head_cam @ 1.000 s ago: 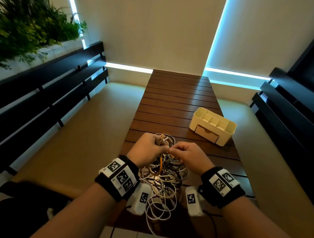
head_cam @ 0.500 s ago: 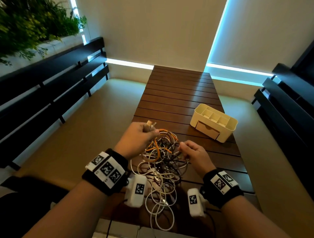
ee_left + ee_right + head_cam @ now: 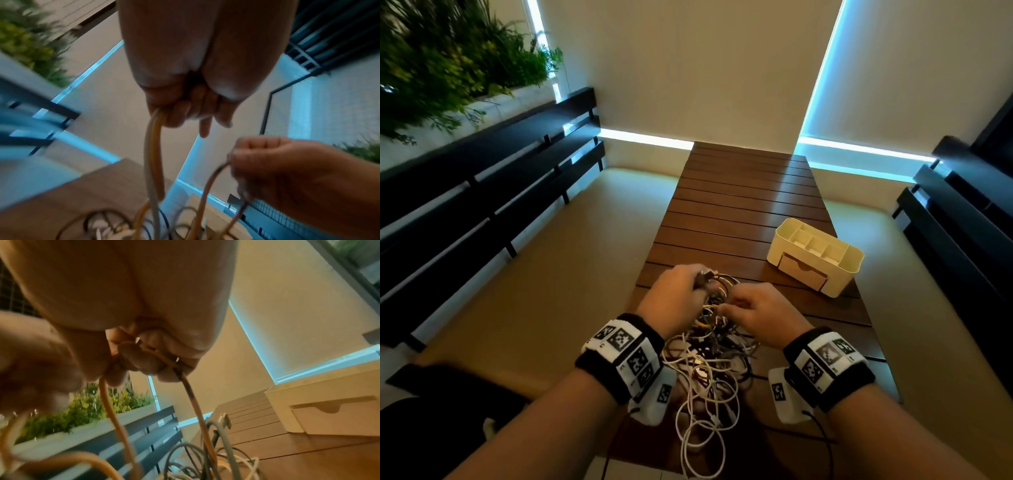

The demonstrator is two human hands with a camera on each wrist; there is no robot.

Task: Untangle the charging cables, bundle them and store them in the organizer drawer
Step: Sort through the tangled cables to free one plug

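Note:
A tangle of white, grey, dark and orange charging cables (image 3: 709, 359) lies on the near end of the slatted wooden table (image 3: 739, 205). My left hand (image 3: 678, 294) grips cable ends at the tangle's far top; the left wrist view shows its fingers (image 3: 176, 112) curled round an orange cable (image 3: 154, 154). Just to the right, my right hand (image 3: 756, 315) pinches a loop of orange cable (image 3: 193, 400) between curled fingers (image 3: 144, 360). The cream organizer (image 3: 815, 257) stands on the table's right side, its drawer (image 3: 803, 272) closed and facing me.
Dark slatted benches run along the left (image 3: 482, 192) and the right (image 3: 962, 219) of the table. A planter of green foliage (image 3: 441, 61) sits behind the left bench. The far half of the table is bare wood.
My left hand, raised and out to the left half a second ago, has come back down and right towards the right hand. The lifted orange strands have dropped back onto the pile.

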